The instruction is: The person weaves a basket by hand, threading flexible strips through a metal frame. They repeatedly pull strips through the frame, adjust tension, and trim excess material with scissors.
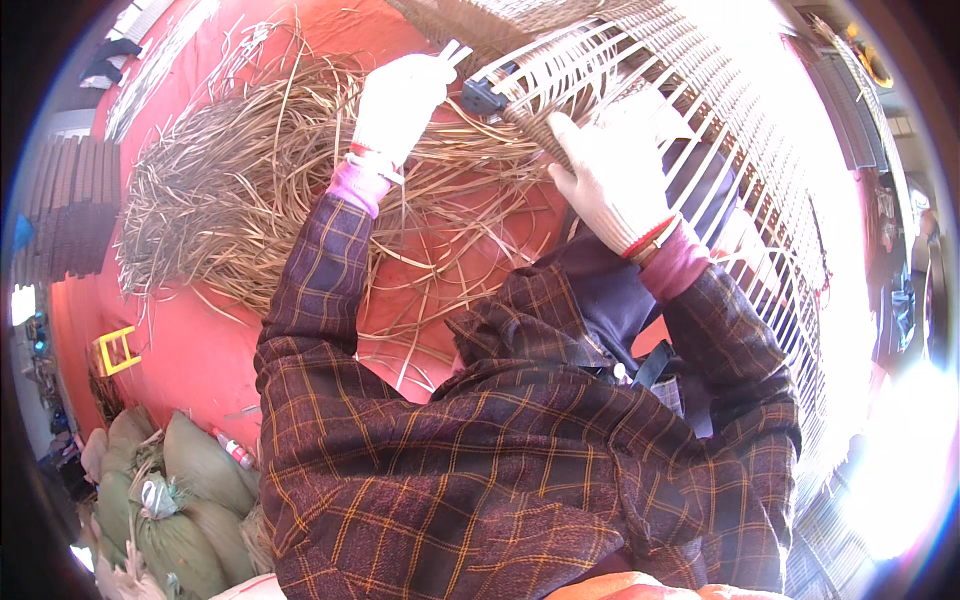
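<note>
Red sheet (205,330) under most of it, bends at the rim. Weave (755,115) = the piece I'm on: brown, upper R side, running down my R; tight weave along outer part, bare pale slats nearer me, dark cloth visible thru gaps. My shirt (450,480), dark plaid w/ orange lines, fills the lower mid. Pile (250,160) of loose tan strands, upper L to ctr, on the sheet, loose ends straggling toward me. Sacks (200,460), greenish, bunched lower L. Stack (70,205) of dark ribbed pcs, far L edge.

R hand (615,175), white glove, on the weave's near edge; thumb + index apart, other fingers lost in glare, can't tell if they're clamped. L hand (400,105), also white glove, over the pile, L of the weave; fingertips together, pinched on strips (455,52), pale ends poking out past them. Yellow frame (103,357), small, on sheet at L. Dark block (483,97) at the weave's L corner, btwn my hands. Bottle (235,448), red label, beside the sacks.
</note>
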Available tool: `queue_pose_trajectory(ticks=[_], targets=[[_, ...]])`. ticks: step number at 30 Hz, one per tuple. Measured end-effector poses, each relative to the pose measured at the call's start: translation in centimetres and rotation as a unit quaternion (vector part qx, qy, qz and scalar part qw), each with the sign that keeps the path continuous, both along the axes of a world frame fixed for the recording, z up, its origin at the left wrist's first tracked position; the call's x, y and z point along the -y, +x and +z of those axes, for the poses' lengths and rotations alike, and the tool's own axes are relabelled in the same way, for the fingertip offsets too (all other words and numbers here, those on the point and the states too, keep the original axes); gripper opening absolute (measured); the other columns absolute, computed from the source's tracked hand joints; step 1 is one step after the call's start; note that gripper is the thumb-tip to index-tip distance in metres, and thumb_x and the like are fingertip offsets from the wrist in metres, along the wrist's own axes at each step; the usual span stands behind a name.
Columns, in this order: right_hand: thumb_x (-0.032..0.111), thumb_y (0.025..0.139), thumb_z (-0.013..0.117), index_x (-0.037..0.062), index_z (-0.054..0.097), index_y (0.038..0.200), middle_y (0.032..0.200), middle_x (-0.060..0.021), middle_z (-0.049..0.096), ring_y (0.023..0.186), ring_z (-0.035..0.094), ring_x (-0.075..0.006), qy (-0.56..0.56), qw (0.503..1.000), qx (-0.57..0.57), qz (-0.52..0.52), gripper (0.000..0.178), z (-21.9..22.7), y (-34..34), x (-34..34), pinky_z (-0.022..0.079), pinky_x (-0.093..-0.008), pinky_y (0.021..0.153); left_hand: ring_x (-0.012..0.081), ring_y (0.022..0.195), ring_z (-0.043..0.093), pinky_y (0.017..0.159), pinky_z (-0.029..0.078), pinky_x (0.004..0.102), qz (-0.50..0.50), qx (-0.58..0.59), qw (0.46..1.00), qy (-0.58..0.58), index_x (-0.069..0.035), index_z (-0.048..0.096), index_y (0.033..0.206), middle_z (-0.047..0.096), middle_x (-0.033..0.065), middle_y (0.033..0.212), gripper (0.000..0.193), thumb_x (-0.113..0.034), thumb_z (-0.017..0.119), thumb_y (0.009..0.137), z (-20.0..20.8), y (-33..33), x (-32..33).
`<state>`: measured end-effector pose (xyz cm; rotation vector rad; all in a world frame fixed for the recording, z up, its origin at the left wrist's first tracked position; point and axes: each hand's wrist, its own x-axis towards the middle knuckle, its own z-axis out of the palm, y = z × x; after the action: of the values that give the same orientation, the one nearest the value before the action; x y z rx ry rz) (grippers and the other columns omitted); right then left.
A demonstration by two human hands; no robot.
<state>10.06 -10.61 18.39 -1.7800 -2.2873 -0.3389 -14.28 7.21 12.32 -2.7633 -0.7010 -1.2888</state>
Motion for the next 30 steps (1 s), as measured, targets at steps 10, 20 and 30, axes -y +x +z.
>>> queue_pose_trajectory(ticks=[10, 20, 30], targets=[[0.012, 0.087, 0.07, 0.0098, 0.069, 0.105, 0.071, -0.0072, 0.062, 0.084, 0.059, -0.0299, 0.034, 0.997, -0.064, 0.036, 0.018, 1.6, -0.4, 1.8, 0.047, -0.0447, 0.078, 0.0257, 0.07, 0.068, 0.064, 0.055, 0.0366, 0.028, -0.061, 0.984, -0.164, -0.007, 0.07, 0.099, 0.067, 0.0092, 0.079, 0.015, -0.001, 0.069, 0.085, -0.8, 2.1, 1.1], [0.011, 0.078, 0.074, 0.0064, 0.065, 0.104, 0.069, -0.0074, 0.058, 0.081, 0.057, -0.0292, -0.013, 0.996, -0.088, 0.024, 0.027, 3.1, -1.0, 3.5, 0.044, -0.0436, 0.075, 0.0039, 0.063, 0.056, 0.056, 0.043, 0.0223, -0.006, 0.229, 0.651, -0.724, 0.0, 0.077, 0.11, 0.07, -0.0012, 0.083, 0.029, -0.027, 0.067, 0.104, -0.5, 3.3, 5.0], [0.01, 0.075, 0.082, 0.0066, 0.068, 0.116, 0.079, -0.0096, 0.064, 0.085, 0.059, -0.033, -0.064, 0.992, -0.102, 0.027, 0.043, 2.7, 0.2, 3.2, 0.047, -0.0448, 0.078, 0.0056, 0.078, 0.068, 0.065, 0.052, 0.0186, -0.068, 0.226, 0.629, -0.74, 0.003, 0.073, 0.122, 0.075, 0.0026, 0.097, 0.035, -0.027, 0.061, 0.108, 0.2, 4.4, 3.8]])
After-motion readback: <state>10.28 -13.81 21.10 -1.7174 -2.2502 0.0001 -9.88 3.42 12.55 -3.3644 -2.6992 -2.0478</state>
